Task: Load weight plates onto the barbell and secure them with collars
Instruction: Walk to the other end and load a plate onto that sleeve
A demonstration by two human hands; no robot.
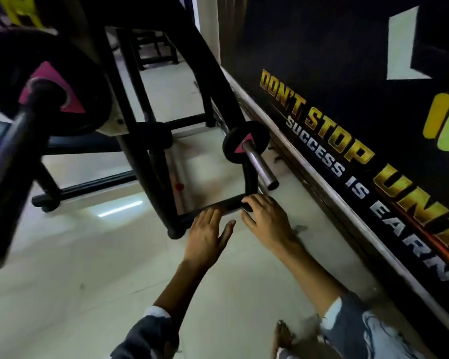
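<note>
Both hands are held low at about 6 o'clock over the pale floor [88,268], reached toward the black base rail [218,206] of the rack frame. The left hand [208,237] is spread flat, fingers splayed, nothing gripped; the right hand [267,221] is loosely curled, its fingertips laid on the rail end, nothing pinched. One barbell [259,164] is seen at 1 o'clock of the hands, a small black plate [240,143] already slid on, its bare steel sleeve end left open, no collar visible. A second, blurred bar with a large plate [44,81] sits at 10 o'clock (close to the camera). The step is judged as a reach for the next item, plate or collar, though none can be made out near the hands. The next move probably calls for a locating grasp, then alignment with the sleeve end.
</note>
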